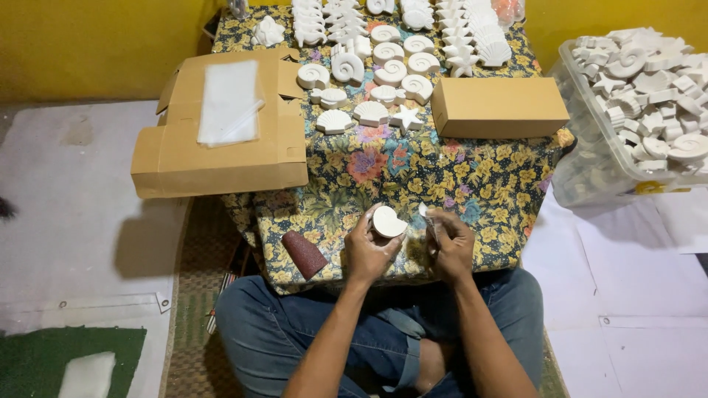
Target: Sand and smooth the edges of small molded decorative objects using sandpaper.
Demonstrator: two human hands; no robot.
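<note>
A low table under a floral cloth [413,177] stands before my knees. On it to my left lies an open carton [221,140]; a shut box [500,107] sits to the right, with rows of white casts [383,66] between and behind. A clear bin [597,147] of more casts stands off to the right. My left hand [366,250] grips a white shell [386,222] over the table's near edge. My right hand [450,247] pinches a small pale piece [425,211] just beside the shell. A sandpaper scrap [304,254] lies near my left wrist.

Floral-clothed table [413,180] bears white plaster shells [372,74], 2 cardboard boxes [498,107] (1 open), sandpaper [304,254].
</note>
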